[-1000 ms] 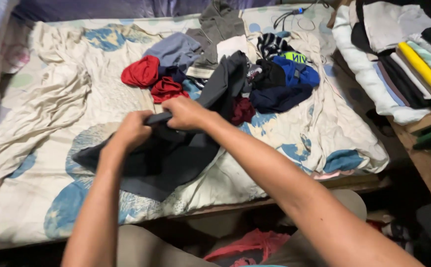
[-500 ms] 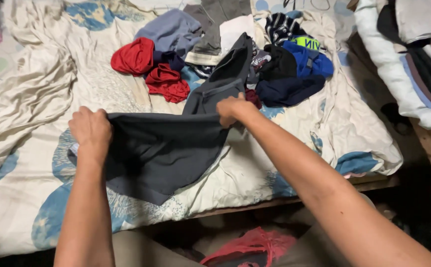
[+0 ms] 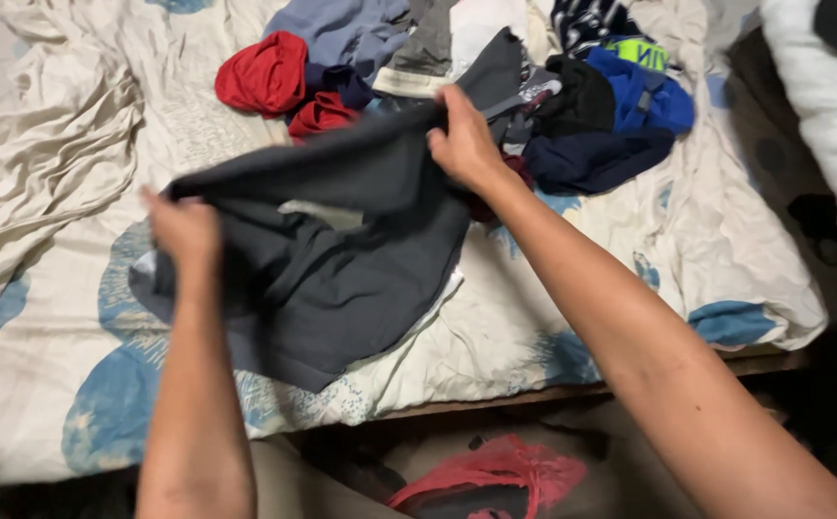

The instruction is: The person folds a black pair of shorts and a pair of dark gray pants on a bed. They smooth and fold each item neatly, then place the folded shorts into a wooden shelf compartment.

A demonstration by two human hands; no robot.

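Your left hand [image 3: 183, 229] and right hand [image 3: 464, 144] pinch the dark grey garment [image 3: 342, 259] shut-fingered above the bed [image 3: 553, 327], and its hanging hem could snag the clothes pile [image 3: 591, 115] beyond your right fingers.

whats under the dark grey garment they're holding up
Under the dark grey garment, held by the left hand and right hand, the blue-patterned bedsheet shows at its edges. Anything beneath its middle is covered.
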